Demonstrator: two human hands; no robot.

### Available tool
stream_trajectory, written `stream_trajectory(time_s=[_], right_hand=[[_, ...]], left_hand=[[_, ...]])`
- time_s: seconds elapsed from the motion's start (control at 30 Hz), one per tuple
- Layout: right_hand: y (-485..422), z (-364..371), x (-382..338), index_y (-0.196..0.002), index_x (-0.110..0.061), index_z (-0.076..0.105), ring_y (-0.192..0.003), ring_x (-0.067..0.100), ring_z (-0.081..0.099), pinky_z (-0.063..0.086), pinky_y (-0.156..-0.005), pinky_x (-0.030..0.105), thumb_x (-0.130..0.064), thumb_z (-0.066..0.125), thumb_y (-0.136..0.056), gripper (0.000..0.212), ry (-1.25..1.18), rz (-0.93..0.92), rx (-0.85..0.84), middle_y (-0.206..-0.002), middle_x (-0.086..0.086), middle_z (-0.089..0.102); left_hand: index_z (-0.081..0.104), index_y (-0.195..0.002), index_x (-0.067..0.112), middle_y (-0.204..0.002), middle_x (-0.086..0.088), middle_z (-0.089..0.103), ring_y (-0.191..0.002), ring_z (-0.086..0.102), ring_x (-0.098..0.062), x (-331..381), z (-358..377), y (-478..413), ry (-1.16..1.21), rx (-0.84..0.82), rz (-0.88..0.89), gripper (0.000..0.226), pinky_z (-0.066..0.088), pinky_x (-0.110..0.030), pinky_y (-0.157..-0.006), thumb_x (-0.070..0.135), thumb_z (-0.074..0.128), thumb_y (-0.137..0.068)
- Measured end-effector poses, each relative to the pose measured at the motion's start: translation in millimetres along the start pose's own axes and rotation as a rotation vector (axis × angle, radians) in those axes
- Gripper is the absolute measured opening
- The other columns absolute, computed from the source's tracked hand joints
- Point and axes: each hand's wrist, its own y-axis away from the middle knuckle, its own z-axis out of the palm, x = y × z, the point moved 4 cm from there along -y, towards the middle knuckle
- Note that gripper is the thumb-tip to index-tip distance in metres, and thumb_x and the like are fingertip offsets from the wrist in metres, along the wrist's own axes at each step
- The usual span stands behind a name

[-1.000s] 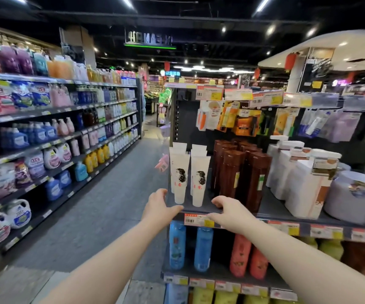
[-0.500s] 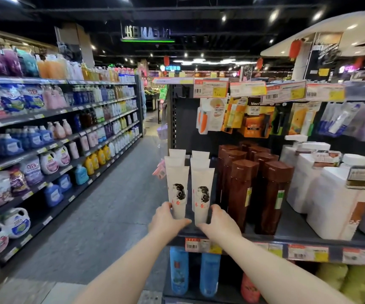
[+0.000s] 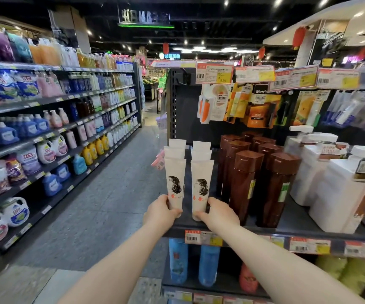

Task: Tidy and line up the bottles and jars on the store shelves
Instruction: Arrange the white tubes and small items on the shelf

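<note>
White tubes [image 3: 175, 172] upright, crimped ends up, in left hand [image 3: 160, 212], right hand [image 3: 220, 216]

On my feed I see a grey speckled floor [image 3: 102, 205] running down the aisle. Overhead hangs a dark sign [image 3: 145, 18] with a green light strip under it, and a red lantern [image 3: 299, 37] hangs to the right. A large price card [image 3: 214, 73] sits above a carrot-printed packet [image 3: 204, 109] and an orange packet [image 3: 261, 110], both hung on pegs. Blue-and-white refill pouches [image 3: 27, 85] lie far left.
</note>
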Motion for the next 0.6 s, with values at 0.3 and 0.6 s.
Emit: stream_trajectory(time_s=[0.3,0.6], right_hand=[[1.6,0.3,-3.7,-0.115,-0.023,0.053,-0.101,0.021,0.059,0.049,-0.079,0.033,-0.048,0.063,-0.077,0.047,-0.004,0.01,0.001,-0.114,-0.002,0.062],[32.9,-23.4,0.4,-0.122,-0.018,0.051,-0.1,0.021,0.059,0.05,-0.08,0.034,-0.045,0.062,-0.08,0.051,-0.02,-0.04,0.026,-0.113,0.0,0.061]], left_hand=[[0.05,-0.116,0.024,-0.115,0.002,0.062,-0.106,0.056,-0.021,0.3,0.2,1.5,0.0,-0.025,-0.011,0.05,0.048,-0.038,-0.087,0.04,0.069,-0.074],[0.045,-0.131,0.015,-0.129,-0.007,0.053,-0.116,0.052,-0.026,2.4,-18.4,34.0,-0.009,0.077,0.05,0.07,0.047,-0.041,-0.091,0.044,0.07,-0.074]])
